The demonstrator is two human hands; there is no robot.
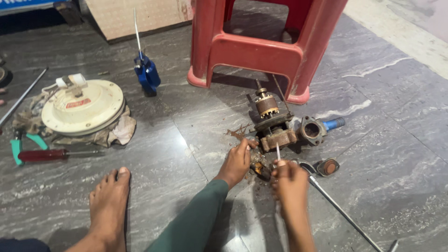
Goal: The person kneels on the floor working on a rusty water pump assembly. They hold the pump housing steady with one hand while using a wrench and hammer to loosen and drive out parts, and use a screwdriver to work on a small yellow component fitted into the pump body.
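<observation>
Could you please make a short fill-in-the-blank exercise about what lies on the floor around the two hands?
1. The stool behind the rusty pump parts is ____ in colour.
2. The oil can with the long thin spout is ____.
3. The screwdriver at the left has a dark ____ handle.
4. The right hand holds a thin white stick, and the left hand wears a ____ sleeve.

Missing words: red; blue; red; green
</observation>
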